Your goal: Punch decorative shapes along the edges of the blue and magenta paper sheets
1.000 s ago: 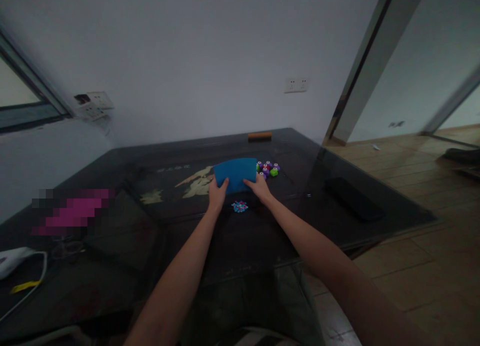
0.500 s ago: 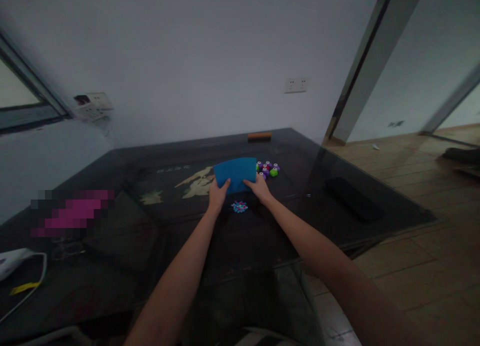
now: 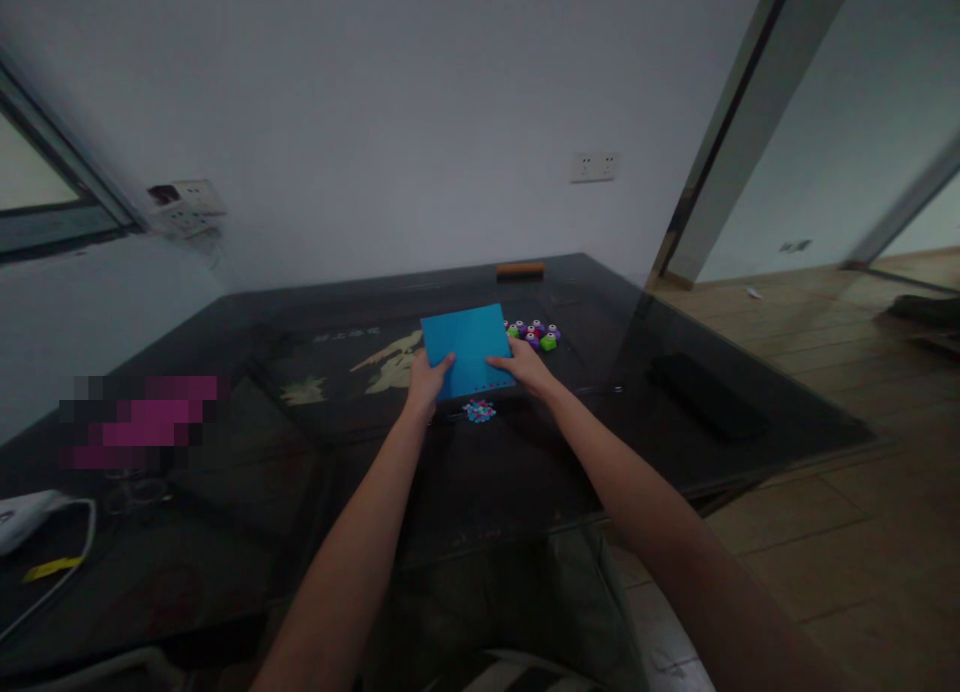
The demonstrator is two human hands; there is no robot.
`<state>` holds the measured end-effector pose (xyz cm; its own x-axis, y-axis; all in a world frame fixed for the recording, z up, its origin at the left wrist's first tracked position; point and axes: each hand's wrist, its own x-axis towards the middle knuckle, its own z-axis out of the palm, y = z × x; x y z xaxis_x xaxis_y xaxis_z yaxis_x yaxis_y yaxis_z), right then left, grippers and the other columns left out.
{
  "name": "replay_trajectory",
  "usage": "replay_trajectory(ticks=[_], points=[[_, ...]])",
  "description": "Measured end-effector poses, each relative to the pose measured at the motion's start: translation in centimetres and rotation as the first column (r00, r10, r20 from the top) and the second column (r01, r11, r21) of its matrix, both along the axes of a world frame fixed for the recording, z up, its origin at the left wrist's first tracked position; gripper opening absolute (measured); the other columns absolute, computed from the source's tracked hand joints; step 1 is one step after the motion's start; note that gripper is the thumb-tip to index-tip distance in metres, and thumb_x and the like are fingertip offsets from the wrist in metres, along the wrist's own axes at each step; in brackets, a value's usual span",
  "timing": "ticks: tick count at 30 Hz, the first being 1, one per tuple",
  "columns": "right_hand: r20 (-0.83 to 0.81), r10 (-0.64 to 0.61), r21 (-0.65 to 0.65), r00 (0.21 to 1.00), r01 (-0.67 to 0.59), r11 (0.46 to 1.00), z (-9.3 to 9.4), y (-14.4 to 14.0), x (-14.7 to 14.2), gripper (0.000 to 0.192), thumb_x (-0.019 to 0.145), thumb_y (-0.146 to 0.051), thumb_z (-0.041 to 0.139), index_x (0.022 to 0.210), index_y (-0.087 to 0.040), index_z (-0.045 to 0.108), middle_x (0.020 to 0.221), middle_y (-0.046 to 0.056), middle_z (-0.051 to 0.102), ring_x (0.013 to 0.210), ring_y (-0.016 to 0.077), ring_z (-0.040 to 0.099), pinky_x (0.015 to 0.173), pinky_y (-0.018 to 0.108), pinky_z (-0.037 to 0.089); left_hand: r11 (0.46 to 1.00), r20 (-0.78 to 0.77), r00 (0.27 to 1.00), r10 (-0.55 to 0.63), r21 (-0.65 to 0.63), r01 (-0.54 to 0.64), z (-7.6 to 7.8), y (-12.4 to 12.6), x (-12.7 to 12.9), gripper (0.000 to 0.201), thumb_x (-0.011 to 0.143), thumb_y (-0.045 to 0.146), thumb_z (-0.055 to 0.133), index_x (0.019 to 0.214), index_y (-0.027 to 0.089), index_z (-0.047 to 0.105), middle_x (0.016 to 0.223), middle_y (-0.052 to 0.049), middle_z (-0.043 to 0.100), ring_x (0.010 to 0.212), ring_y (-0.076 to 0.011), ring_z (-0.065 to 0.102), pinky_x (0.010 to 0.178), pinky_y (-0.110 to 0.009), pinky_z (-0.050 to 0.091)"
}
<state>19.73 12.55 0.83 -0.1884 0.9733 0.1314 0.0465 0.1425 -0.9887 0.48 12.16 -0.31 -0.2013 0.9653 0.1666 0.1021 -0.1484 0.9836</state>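
Between my two hands is a flat blue sheet (image 3: 466, 344), raised at a tilt over the dark table. My left hand (image 3: 429, 374) grips its left edge, thumb on the front face. On the right edge, my right hand (image 3: 526, 367) holds it the same way, thumb in front. Small dark dots run along the sheet's lower right border. Just below it lies a small pile of tiny pink, blue and white pieces (image 3: 479, 411). Behind my right hand sit several purple, green and red knobbly toys with white tops (image 3: 549, 340), partly covered by the sheet.
A brown cylinder (image 3: 520, 270) lies near the table's back edge. To the right rests a long black case (image 3: 705, 396). At the left are a blurred pink item (image 3: 154, 422), a white device with a cable (image 3: 30, 520) and a yellow strip (image 3: 51, 570). The table (image 3: 360, 512) meets the wall.
Both hands have tilted the blue sheet so more of its face shows, its lower edge coming nearer the small pile. The dots along its border have come into view.
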Motion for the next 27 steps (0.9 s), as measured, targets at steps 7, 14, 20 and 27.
replay_trajectory(ticks=[7, 14, 20, 27], points=[[-0.100, 0.113, -0.073, 0.989, -0.120, 0.990, 0.0, 0.2, 0.5, 0.029, 0.061, -0.023, 0.075, 0.086, -0.011, 0.066, 0.080, 0.007, 0.071, 0.069, 0.0172, 0.066, 0.076, 0.036, 0.053, 0.998, 0.051, 0.998, 0.035, -0.047, -0.033, 0.6, -0.3, -0.1, 0.033, 0.068, 0.027, 0.068, 0.098, 0.013, 0.064, 0.098, -0.011, 0.070, 0.087, -0.0244, 0.065, 0.081, -0.038, 0.051], [-0.098, 0.059, -0.085, 0.993, -0.068, 0.994, 0.2, 0.2, 0.5, 0.031, 0.056, -0.021, 0.078, 0.084, -0.011, 0.067, 0.076, 0.006, 0.071, 0.065, 0.0173, 0.066, 0.074, 0.038, 0.054, 0.997, 0.027, 1.000, -0.015, -0.081, 0.017, 2.0, -1.1, -0.7, 0.033, 0.069, 0.027, 0.067, 0.099, 0.013, 0.064, 0.103, -0.013, 0.069, 0.088, -0.0256, 0.065, 0.080, -0.038, 0.051], [-0.155, 0.145, -0.089, 0.977, -0.160, 0.983, 1.3, -1.4, -0.9, 0.028, 0.059, -0.025, 0.077, 0.081, -0.013, 0.067, 0.077, 0.006, 0.071, 0.064, 0.0166, 0.065, 0.071, 0.035, 0.055, 0.994, 0.017, 0.996, -0.082, -0.077, 0.083, 3.1, -2.0, -3.1, 0.042, 0.065, 0.030, 0.072, 0.103, 0.015, 0.063, 0.108, -0.013, 0.067, 0.092, -0.0271, 0.065, 0.082, -0.041, 0.051], [-0.210, 0.152, -0.133, 0.966, -0.182, 0.974, 1.6, -3.4, -3.4, 0.026, 0.067, -0.024, 0.072, 0.089, -0.013, 0.064, 0.079, 0.006, 0.071, 0.064, 0.0145, 0.065, 0.068, 0.030, 0.053, 0.991, 0.031, 0.999, -0.029, -0.129, 0.033, 2.6, -3.5, -5.6, 0.040, 0.063, 0.031, 0.074, 0.097, 0.014, 0.064, 0.099, -0.012, 0.069, 0.083, -0.0256, 0.067, 0.080, -0.042, 0.052]])
